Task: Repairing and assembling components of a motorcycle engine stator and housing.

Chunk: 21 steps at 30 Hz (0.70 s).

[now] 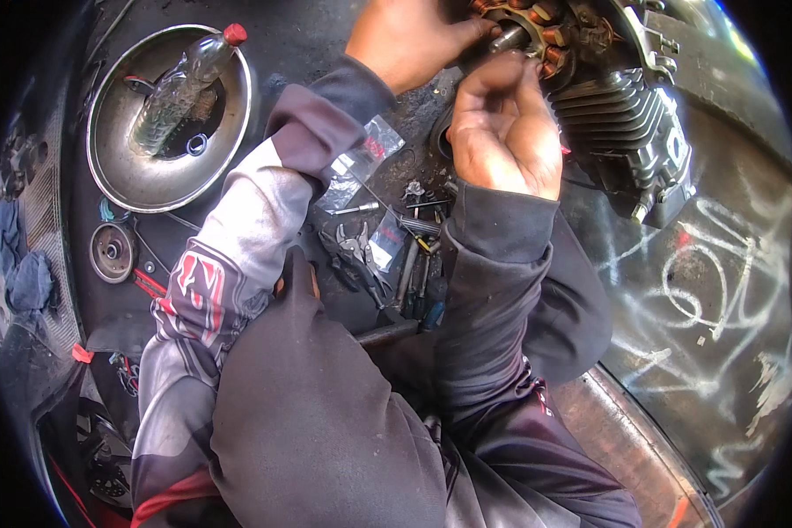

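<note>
Copper-coil stator [553,37] sits upper right of centre; its metal shaft [509,37] points leftward, toward the left hand [414,40], thumb extended. Right hand [510,132] lies just below, fingers curled. Whether either pinches anything cannot be told.

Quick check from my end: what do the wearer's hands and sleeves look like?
Both the left hand and right hand are ungloved. The left sleeve has a dark cuff, then muted purple and pale grey-white panels, with a bold red print on the forearm. The right sleeve is mostly dark grey, loose and creased.
</note>
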Each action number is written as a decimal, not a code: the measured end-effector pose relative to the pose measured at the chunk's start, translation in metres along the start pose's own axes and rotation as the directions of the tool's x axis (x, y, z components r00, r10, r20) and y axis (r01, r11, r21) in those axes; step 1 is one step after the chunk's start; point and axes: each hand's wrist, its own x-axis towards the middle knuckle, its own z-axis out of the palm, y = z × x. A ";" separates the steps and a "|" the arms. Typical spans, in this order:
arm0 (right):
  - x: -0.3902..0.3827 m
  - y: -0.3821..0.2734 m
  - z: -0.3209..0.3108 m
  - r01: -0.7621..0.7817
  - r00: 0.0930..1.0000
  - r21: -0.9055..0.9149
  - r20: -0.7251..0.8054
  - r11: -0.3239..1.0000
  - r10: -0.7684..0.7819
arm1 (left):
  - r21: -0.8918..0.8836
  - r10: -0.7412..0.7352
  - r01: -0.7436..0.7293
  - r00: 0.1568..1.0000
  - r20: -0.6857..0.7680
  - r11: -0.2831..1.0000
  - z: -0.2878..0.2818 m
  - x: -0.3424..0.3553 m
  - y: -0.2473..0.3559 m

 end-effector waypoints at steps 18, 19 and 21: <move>0.004 -0.023 0.004 -0.290 0.957 0.232 0.074 0.928 0.281 | 0.064 -0.259 0.254 0.961 0.096 0.965 -0.060 -0.080 -0.032; 0.005 -0.023 0.006 -0.297 0.955 0.238 0.079 0.925 0.287 | 0.158 -0.323 0.305 0.940 0.108 0.939 -0.066 -0.093 -0.043; 0.004 -0.022 0.010 -0.406 0.914 0.347 0.127 0.845 0.387 | 0.278 -0.452 0.399 0.876 0.166 0.874 -0.070 -0.121 -0.068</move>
